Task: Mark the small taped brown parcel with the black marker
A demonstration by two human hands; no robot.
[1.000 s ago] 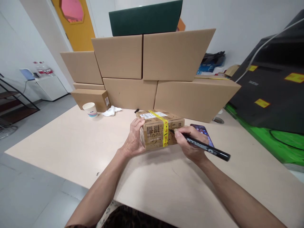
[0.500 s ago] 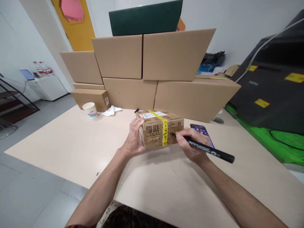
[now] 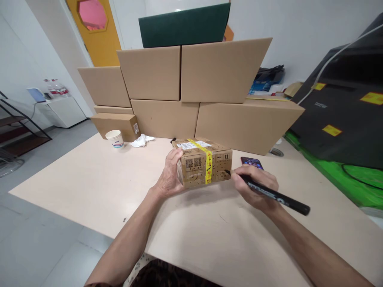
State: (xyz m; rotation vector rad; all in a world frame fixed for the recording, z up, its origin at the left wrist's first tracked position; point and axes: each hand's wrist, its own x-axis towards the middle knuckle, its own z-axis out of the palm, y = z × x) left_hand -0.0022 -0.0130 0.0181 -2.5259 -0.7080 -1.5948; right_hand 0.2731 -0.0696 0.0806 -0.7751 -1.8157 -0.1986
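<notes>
Pale table (image 3: 89, 171) before stacked cartons (image 3: 220, 71), left hand (image 3: 169, 177) gripping taped box (image 3: 200, 163), right hand (image 3: 260, 177) grasping black marker (image 3: 277, 196)

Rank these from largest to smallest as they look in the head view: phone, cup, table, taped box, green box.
1. Table
2. Green box
3. Taped box
Unsure: cup and phone; the right hand hides part of the phone.

Looks like printed brown cardboard on the parcel (image 3: 196, 172), crossed by smooth yellow plastic tape (image 3: 208, 169). Seems smooth black plastic along the marker (image 3: 278, 197). Appears glossy on the phone (image 3: 250, 161) to the right, pale and smooth across the table (image 3: 74, 179), matt on the far stacked cardboard boxes (image 3: 223, 71), crumpled and papery in the far-left tissue (image 3: 143, 140).
</notes>
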